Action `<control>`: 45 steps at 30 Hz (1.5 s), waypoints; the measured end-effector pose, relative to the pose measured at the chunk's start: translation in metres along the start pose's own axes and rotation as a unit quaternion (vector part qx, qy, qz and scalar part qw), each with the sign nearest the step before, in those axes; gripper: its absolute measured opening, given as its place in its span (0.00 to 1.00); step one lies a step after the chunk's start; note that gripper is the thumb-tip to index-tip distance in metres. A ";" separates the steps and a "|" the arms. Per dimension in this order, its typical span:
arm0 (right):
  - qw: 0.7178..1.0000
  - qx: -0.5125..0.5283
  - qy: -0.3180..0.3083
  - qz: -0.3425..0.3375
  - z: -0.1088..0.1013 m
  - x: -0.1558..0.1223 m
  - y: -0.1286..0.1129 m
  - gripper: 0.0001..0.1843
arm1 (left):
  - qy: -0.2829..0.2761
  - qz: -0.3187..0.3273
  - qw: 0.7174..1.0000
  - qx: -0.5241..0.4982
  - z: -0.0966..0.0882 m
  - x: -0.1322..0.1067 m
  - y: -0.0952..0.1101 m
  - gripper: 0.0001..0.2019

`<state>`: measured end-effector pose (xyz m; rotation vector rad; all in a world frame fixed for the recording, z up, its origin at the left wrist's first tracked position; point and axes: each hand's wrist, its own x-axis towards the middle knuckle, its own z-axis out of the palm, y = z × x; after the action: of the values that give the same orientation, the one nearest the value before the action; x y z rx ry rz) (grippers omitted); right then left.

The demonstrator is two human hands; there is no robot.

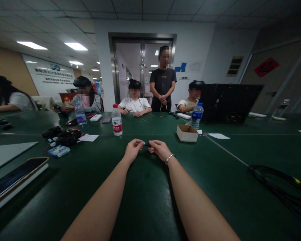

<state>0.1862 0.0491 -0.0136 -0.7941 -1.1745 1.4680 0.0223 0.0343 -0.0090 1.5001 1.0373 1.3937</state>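
Note:
My left hand (pixel 132 149) and my right hand (pixel 160 148) meet over the dark green table (pixel 145 187), both arms stretched forward. Between their fingertips both pinch a small black object (pixel 147 144), too small to name. A silver bracelet (pixel 170 158) circles my right wrist. Both hands have their fingers curled closed around the object's ends.
A small cardboard box (pixel 187 133) and a red-labelled water bottle (pixel 116 120) stand beyond my hands. A phone (pixel 13 177) lies at the left, black cables (pixel 281 184) at the right, black gear (pixel 62 136) further left. Several people sit across the table; one stands.

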 end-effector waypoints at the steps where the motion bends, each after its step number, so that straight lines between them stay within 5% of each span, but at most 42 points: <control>1: 1.000 0.000 0.000 -0.001 0.000 0.000 0.000 0.18 | -0.007 0.016 1.000 -0.003 0.000 0.000 0.001 0.13; 6: 1.000 -0.010 0.005 -0.006 0.001 0.001 0.000 0.19 | -0.028 0.031 0.998 -0.039 0.001 0.000 -0.001 0.18; 12: 1.000 -0.018 0.004 -0.005 0.000 0.003 0.002 0.19 | 0.028 -0.107 0.994 0.000 0.005 0.003 -0.008 0.20; 17: 1.000 -0.022 0.004 -0.001 -0.001 0.003 0.002 0.18 | -0.015 0.010 1.000 0.021 0.000 0.003 -0.009 0.15; 19: 1.000 -0.017 0.005 -0.002 0.000 0.002 0.002 0.18 | -0.015 0.035 0.999 -0.014 0.000 0.002 -0.007 0.20; 24: 1.000 -0.013 0.007 -0.005 0.002 0.001 0.001 0.18 | -0.003 -0.090 0.996 -0.005 0.005 0.001 -0.004 0.19; 29: 1.000 -0.008 0.003 0.001 0.001 0.003 0.001 0.17 | -0.002 0.004 0.999 0.034 0.005 -0.001 -0.003 0.20; 34: 1.000 -0.015 0.007 0.003 0.001 0.002 0.001 0.16 | -0.016 -0.067 0.998 0.007 0.004 0.001 -0.006 0.17; 38: 1.000 -0.012 0.005 0.003 0.001 0.002 0.001 0.16 | -0.025 -0.008 0.999 0.022 0.003 0.001 -0.008 0.17; 45: 1.000 -0.016 0.002 -0.003 0.000 0.003 0.002 0.18 | -0.015 -0.035 0.999 -0.005 0.002 0.000 -0.008 0.16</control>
<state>0.1850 0.0518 -0.0157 -0.8147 -1.1985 1.4461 0.0240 0.0372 -0.0163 1.4595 1.0518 1.3218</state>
